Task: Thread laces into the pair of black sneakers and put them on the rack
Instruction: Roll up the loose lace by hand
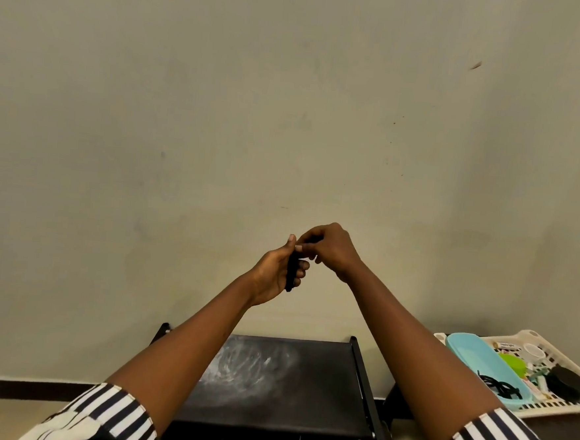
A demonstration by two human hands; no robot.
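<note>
Both my hands are raised in front of the wall, above the black rack. My left hand grips a bunched black lace, which hangs down between its thumb and fingers. My right hand pinches the top end of the same lace with curled fingers. A second black lace lies in a light blue lid in the basket at the right. No sneakers show in this view.
The rack's top shelf carries a whitish dusty smear. A white plastic basket at the right holds the blue lid, a green item, a black round object and small bottles. A plain wall fills the upper view.
</note>
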